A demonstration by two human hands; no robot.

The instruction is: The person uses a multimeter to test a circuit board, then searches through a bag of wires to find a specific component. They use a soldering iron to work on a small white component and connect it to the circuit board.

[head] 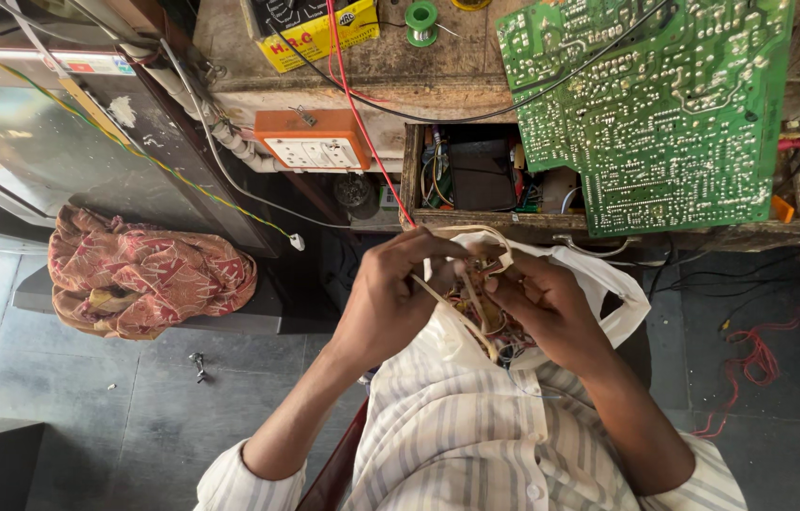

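Observation:
A white plastic bag (608, 284) full of small wires and parts rests in my lap. My left hand (391, 293) grips the bag's near edge and pinches a thin pale rubber band or wire (452, 308) that runs across its mouth. My right hand (551, 308) is at the bag's opening, its fingers closed on small wires and bands inside. What lies deeper in the bag is hidden by both hands.
A large green circuit board (656, 104) lies on the wooden bench, overhanging an open drawer (476, 175) of parts. An orange socket box (310, 142) hangs at the bench edge. A red patterned cloth (149, 274) lies on the left; red wires (760, 364) trail on the floor.

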